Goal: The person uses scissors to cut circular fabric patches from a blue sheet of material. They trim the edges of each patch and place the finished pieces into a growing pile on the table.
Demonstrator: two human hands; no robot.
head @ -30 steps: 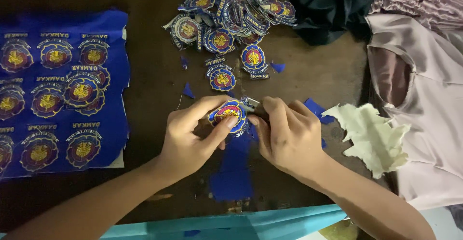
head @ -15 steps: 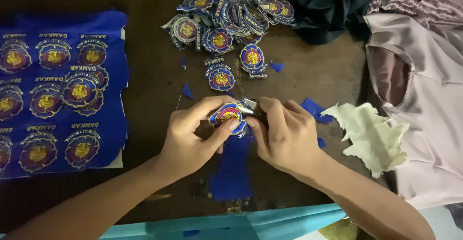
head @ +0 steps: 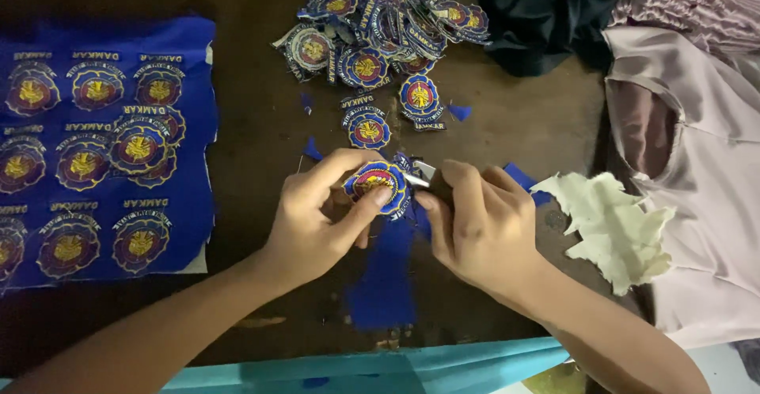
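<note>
A dark brown table (head: 253,141) fills the head view and carries everything, with a light blue edge running along its near side. At the right lies a pale pink garment (head: 697,204), reaching from the top corner down to the near edge, and above its left part sits a heap of dark cloth (head: 538,14). At the left, a blue fabric sheet (head: 103,153) lies flat, covered with rows of round embroidered badges in blue, red and gold that are not cut out. At the top centre a pile of cut badges (head: 380,22) lies loose, with 2 more single badges just below it and small blue fabric scraps scattered near. A torn piece of cream backing paper (head: 613,228) rests right of the hands, touching the pink garment's edge. A strip of blue offcut (head: 385,279) lies on the table under and below the hands. The left hand (head: 317,220) has its thumb and fingers pinching a round badge (head: 376,182) at centre, held just above the table and tilted toward the camera. The right hand (head: 483,224) is closed around a small metal cutting tool (head: 422,172), fingers pressed together, the tool's tip touching the badge's right edge.
</note>
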